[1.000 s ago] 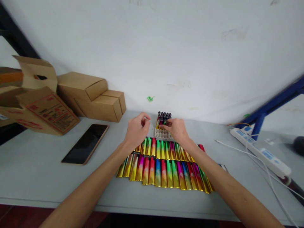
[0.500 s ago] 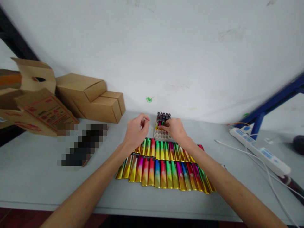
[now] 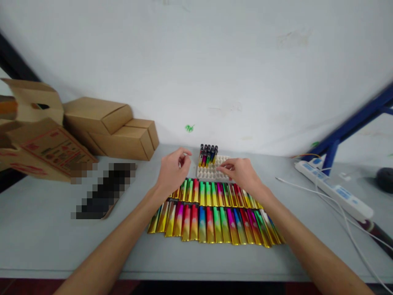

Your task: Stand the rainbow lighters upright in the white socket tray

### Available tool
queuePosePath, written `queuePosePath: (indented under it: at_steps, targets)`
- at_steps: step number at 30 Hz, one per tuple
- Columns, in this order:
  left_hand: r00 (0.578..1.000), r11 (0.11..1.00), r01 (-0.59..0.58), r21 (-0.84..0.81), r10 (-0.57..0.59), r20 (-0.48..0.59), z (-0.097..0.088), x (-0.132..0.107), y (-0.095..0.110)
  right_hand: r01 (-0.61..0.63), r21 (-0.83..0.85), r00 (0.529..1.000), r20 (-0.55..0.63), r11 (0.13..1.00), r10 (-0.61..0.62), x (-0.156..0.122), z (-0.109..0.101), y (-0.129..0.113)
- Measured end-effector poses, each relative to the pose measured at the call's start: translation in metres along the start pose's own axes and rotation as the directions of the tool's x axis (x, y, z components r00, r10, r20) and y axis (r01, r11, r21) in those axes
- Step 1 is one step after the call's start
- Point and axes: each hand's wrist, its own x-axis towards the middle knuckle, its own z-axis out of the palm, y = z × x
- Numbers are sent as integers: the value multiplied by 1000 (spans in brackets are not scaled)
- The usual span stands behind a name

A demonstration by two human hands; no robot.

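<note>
Two rows of shiny rainbow-coloured lighters lie flat on the grey table in front of me. Behind them stands a white slotted tray with several lighters upright in its back left corner. My right hand hovers over the tray's right part, fingers curled loosely with nothing visible in them. My left hand is raised left of the tray, fingers curled in a pinch; what it holds, if anything, is too small to make out.
Cardboard boxes are stacked at the back left against the white wall. A blurred dark flat object lies left of the lighters. A white power strip with cables lies at the right, under a blue frame leg.
My right hand has drawn back from the standing lighters to the right over the tray. The left hand has barely moved.
</note>
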Motion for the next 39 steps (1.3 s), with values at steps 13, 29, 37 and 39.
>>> queuePosePath:
  at_steps: [13, 29, 37, 39]
  targets:
    - [854, 857, -463, 227, 362, 373, 24, -5, -11, -251, 0, 965, -74, 968, 250, -111, -64, 75]
    - [829, 790, -545, 282, 459, 319, 27, 12, -1, -186, -14, 975, -125, 982, 183, -134, -68, 97]
    - [822, 781, -560, 277, 479, 310, 31, 17, -2, -193, -56, 981, 4, 980, 193, -106, -49, 95]
    - [829, 792, -548, 269, 470, 304, 30, 16, -1, -220, -62, 975, 27, 974, 222, -102, -46, 95]
